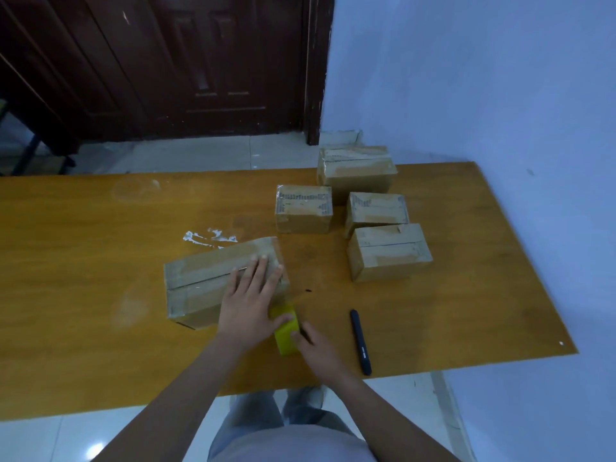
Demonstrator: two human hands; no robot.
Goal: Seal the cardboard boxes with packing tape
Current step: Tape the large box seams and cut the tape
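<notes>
Clearly the step in hand is laying tape along the top seam of the long cardboard box, which lies near the middle of the table, a little toward its near edge. The left hand lies flat on the box's right end, fingers straight and spread, pressing down and gripping nothing. Glossy tape already shows along the top of this box. To do this step well, I judge that the flat palm should keep the flaps closed and the box from sliding while the tape is drawn tight, then rub along the strip so it bonds without bubbles.

Just right of that hand, close to the near edge, the right hand curls its fingers round the yellow tape roll, which sits just beside the box's right end; whether a strip runs from roll to box cannot be told. Keeping the roll low and in line with the seam should keep the strip straight.

Further right, a black pen-shaped tool lies near the near edge, untouched; it could be a cutter or a marker.

Toward the far right corner stand four smaller boxes, close together, all with flaps closed and tape patches on top. Every box is shut, so their contents are hidden.
</notes>
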